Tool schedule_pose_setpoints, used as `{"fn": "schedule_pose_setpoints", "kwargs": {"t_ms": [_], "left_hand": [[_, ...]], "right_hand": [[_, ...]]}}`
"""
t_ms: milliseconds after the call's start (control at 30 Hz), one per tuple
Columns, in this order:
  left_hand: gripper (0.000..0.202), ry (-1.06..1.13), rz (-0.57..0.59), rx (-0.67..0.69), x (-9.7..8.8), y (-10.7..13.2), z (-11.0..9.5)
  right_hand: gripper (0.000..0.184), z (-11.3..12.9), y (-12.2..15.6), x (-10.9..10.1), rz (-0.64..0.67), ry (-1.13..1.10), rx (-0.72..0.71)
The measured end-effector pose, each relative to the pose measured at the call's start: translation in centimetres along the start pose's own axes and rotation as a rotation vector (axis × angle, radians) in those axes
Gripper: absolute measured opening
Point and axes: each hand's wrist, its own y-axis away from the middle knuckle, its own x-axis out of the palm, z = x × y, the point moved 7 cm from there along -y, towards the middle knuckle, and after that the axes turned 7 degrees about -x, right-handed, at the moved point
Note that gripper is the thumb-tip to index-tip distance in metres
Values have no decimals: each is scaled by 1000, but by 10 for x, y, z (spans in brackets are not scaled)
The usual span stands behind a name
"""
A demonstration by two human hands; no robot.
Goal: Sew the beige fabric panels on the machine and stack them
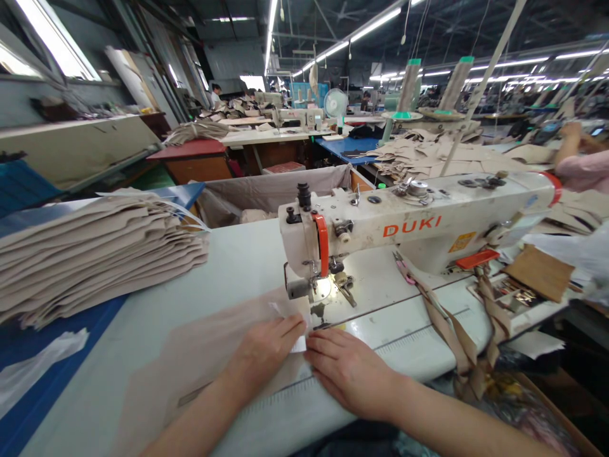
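A beige fabric piece [209, 339] lies flat on the pale sewing table, its left part smeared by motion. My left hand [264, 355] presses on its right end, fingers together and closed at the edge beside a small white tag [299, 344]. From the other side, my right hand [349, 371] meets it with bent fingers closed at the same edge; the fingertips are partly hidden. Both hands are just in front of the sewing machine [361, 228], whose lamp lights the needle area. The needle tip and the fabric's exact edge there are hard to make out.
A thick stack of beige fabric pieces [95, 254] is at left. Beige straps [447, 317] and pink-handled snips [404, 270] lie right of the needle. Behind the table is a cloth-lined bin [280, 187]. A co-worker's arm [571, 152] shows at far right.
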Motion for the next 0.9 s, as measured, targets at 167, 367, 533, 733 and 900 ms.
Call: {"fn": "schedule_pose_setpoints", "kwargs": {"t_ms": [167, 367, 533, 733, 900], "left_hand": [[31, 9, -10, 12, 0, 0, 0], [41, -2, 84, -72, 18, 12, 4], [42, 37, 187, -112, 15, 16, 3], [41, 95, 233, -156, 10, 10, 1], [46, 90, 272, -226, 20, -4, 8]], "right_hand": [[23, -8, -3, -4, -32, -50, 20], [16, -37, -17, -4, 31, 45, 143], [14, -40, -24, 2, 139, 135, 73], [12, -44, -25, 1, 166, 181, 33], [13, -60, -29, 0, 153, 214, 25]]}}
